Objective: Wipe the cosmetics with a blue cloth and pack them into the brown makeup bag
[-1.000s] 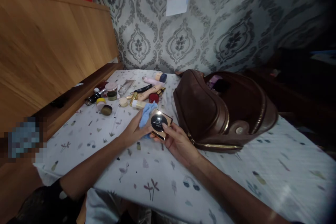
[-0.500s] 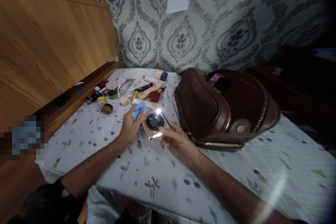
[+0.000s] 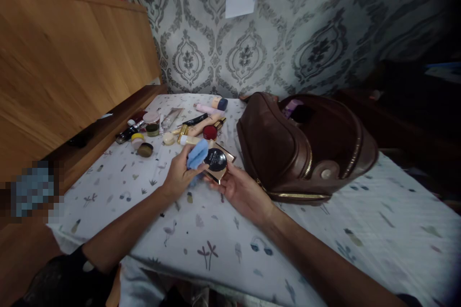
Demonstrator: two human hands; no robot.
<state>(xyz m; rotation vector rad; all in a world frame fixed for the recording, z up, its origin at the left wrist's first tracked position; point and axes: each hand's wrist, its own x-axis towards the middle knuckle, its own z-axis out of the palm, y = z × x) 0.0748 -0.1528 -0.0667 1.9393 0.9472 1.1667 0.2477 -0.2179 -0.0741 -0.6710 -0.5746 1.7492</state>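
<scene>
My right hand (image 3: pixel 242 193) cradles a square gold compact (image 3: pixel 220 169) with a round black top (image 3: pixel 215 159), fingers under its near edge. My left hand (image 3: pixel 176 175) pinches a crumpled blue cloth (image 3: pixel 197 154) and presses it against the compact's left side, beside the black disc. The cloth hides part of the compact's left corner. Behind the cloth lie a cream tube (image 3: pixel 189 140) and a red round case (image 3: pixel 209 132), not touching either hand.
A brown leather bag (image 3: pixel 268 146) with a gold zip lies open to the right. Several tubes, jars and lipsticks (image 3: pixel 154 129) are scattered on the printed white sheet (image 3: pixel 201 230). A wooden panel (image 3: pixel 65 57) rises at left, and patterned wallpaper (image 3: pixel 245 53) stands behind.
My hands have come closer together. The blue cloth now lies on the compact's left side, and the compact has turned and settled deeper into my right hand.
</scene>
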